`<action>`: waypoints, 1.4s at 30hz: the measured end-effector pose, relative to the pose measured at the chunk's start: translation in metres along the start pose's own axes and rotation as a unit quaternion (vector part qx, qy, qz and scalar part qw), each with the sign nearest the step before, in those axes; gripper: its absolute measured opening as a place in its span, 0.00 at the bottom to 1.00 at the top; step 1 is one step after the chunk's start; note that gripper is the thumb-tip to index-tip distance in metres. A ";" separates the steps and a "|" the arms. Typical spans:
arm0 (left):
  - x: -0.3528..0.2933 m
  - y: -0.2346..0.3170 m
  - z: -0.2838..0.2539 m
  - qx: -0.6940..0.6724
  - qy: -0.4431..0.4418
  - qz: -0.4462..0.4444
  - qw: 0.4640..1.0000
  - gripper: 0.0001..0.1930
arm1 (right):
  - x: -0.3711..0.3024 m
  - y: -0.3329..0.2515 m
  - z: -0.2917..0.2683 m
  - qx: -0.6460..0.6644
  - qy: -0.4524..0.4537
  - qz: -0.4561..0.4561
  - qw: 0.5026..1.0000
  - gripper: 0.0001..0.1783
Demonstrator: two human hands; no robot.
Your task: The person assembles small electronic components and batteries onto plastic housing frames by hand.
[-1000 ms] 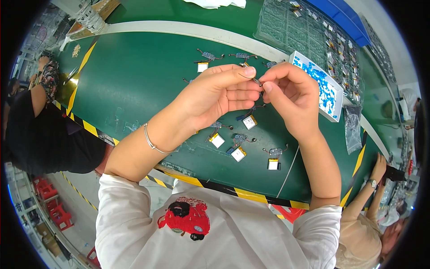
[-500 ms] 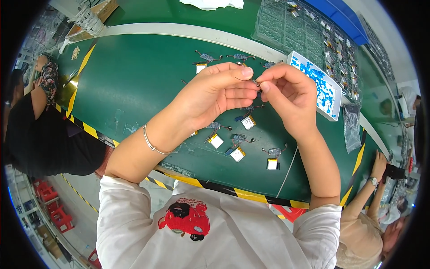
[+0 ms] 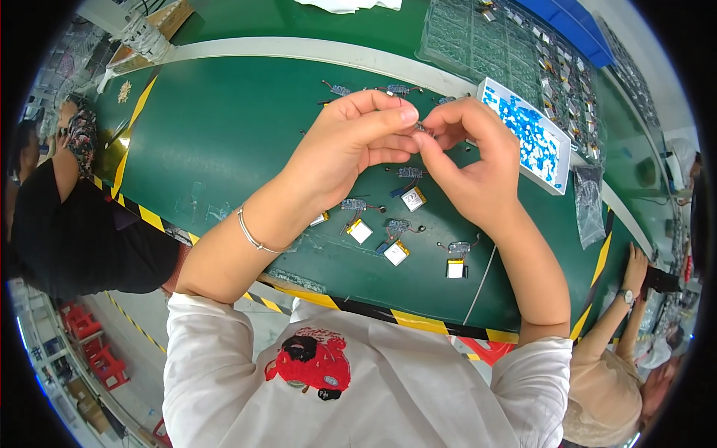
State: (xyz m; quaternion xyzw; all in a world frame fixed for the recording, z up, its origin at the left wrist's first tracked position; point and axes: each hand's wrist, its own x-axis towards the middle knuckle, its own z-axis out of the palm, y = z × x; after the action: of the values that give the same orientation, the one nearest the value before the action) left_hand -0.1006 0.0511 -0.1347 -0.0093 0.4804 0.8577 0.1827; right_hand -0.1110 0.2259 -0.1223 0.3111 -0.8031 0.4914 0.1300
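Above the green table, both hands meet at a small dark wired part (image 3: 423,128), most of it covered by my fingers. My left hand (image 3: 351,138) pinches one side of it between thumb and fingers. On the other side, the thumb and forefinger of my right hand (image 3: 478,160) press on it. Below the hands lie several small circuit boards (image 3: 398,225) with thin wires and black round ends. Silver-white pouch batteries with yellow edges, such as the battery (image 3: 413,198) under my fingers and the battery (image 3: 456,268) at the right, lie beside them.
Right of my hands stands a white box (image 3: 565,153) of blue-and-white pieces. A clear bag (image 3: 589,205) lies beside it. Behind are clear trays (image 3: 478,45) of similar assemblies and a blue bin (image 3: 571,30). Striped tape (image 3: 418,322) edges the table; people sit left and right.
Both hands have shifted slightly left and away from me, still pinching the small part. My right thumb and forefinger have moved closer to my left fingertips.
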 end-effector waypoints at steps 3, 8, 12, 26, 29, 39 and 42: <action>0.000 0.002 -0.001 0.012 0.007 0.019 1.000 0.10 | 0.001 0.001 0.000 -0.017 0.003 -0.008 1.000 0.08; 0.003 0.007 -0.004 0.042 0.022 0.048 0.998 0.10 | 0.003 0.002 -0.002 -0.021 0.037 -0.026 0.999 0.07; 0.003 0.007 -0.005 0.044 0.022 0.070 0.996 0.10 | 0.006 0.004 -0.007 -0.071 0.036 -0.085 0.993 0.06; 0.002 0.004 -0.002 0.030 0.007 0.065 0.997 0.10 | 0.006 0.009 -0.008 -0.081 0.025 -0.164 0.983 0.08; 0.000 0.004 -0.003 0.030 0.007 0.065 0.997 0.10 | 0.007 0.008 -0.006 -0.078 0.022 -0.169 0.982 0.08; -0.002 0.005 -0.002 0.027 0.012 0.093 0.995 0.11 | 0.007 0.011 -0.007 -0.113 0.032 -0.212 0.970 0.07; -0.002 0.006 -0.002 0.037 0.008 0.101 0.994 0.11 | 0.008 0.010 -0.008 -0.100 0.025 -0.226 0.969 0.08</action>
State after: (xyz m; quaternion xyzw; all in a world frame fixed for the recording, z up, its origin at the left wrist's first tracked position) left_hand -0.1012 0.0463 -0.1301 0.0390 0.5114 0.8536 0.0911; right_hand -0.1242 0.2333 -0.1220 0.4575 -0.7535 0.3742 0.2879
